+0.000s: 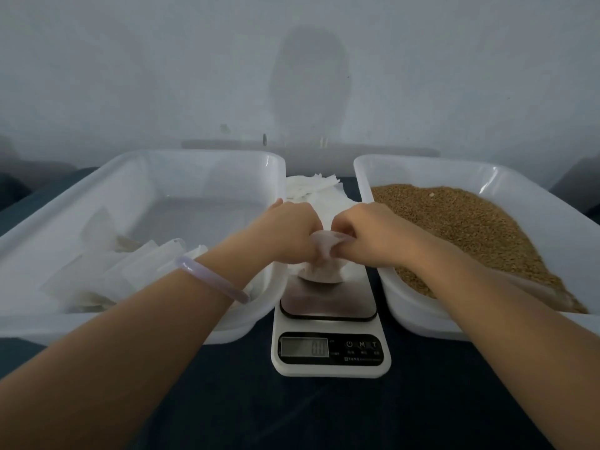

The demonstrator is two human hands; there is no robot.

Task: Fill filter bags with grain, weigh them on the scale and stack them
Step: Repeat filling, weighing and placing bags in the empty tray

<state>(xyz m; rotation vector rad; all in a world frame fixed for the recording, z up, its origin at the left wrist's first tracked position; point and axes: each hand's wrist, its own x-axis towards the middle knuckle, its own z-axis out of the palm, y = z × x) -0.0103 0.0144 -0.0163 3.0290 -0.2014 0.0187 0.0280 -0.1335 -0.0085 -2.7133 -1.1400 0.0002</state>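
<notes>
Both hands meet over the small white digital kitchen scale (pixel 329 319), where a plump white paper filter bag (pixel 321 271) sits on the steel weighing plate. The left hand (pixel 289 230) and right hand (pixel 373 232) each have their fingers (pixel 344 245) pinched shut on the bag's loose, crumpled mouth. The bag looks soft and light, thin enough to tear or spill if tugged, so I'd judge the gathered neck the place to hold it, with the grain-filled belly left to sag. The scale's reading is too blurred to make out. To the right, a white plastic tub (pixel 422 319) holds a deep slope of brown grain (pixel 470 228). To the left, a matching white tub (pixel 97 326) holds several filled bags (pixel 97 277) lying heaped in its near corner. Behind the scale, a pile of flat empty bags (pixel 311 188) waits on the dark worktop (pixel 324 414).
</notes>
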